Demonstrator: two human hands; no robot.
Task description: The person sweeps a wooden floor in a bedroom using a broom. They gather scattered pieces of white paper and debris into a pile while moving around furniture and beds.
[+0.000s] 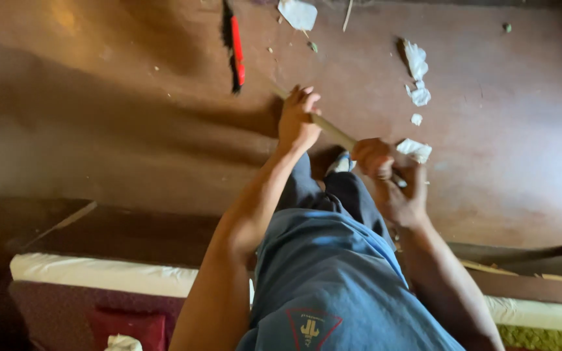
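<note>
The broom (236, 45) has its red head with black bristles on the brown floor (112, 110), far ahead of the person, and its pale stick (333, 132) runs back to both hands. The bristles stand well apart from the white paper scraps (417, 75), so I judge that a stroke from this place could miss them, or could push the light pieces wider. The left hand (297, 120) is far forward on a stretched arm, fingers closed around the stick. The right hand (395, 182) is lower and near the body, wrist bent, fingers clamped on the stick end. With such a long reach the balance looks weak, and the head may skid.
</note>
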